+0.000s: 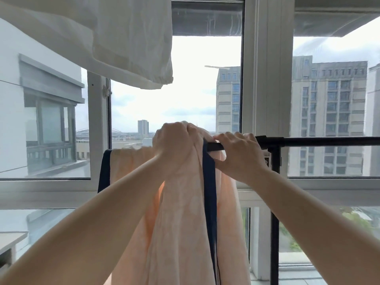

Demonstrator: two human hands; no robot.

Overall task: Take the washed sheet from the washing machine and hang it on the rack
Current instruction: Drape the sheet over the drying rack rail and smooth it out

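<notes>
The sheet [185, 212] is out of the machine and already draped over the rack [308, 140], so the main part looks done. My left hand [174, 145] grips a bunched fold at the top of the bar, and my right hand [240, 155] pinches the dark-edged hem beside it (the cloth is gathered thick here). What is left, I judge, is spreading it flat along the bar towards the right.
</notes>
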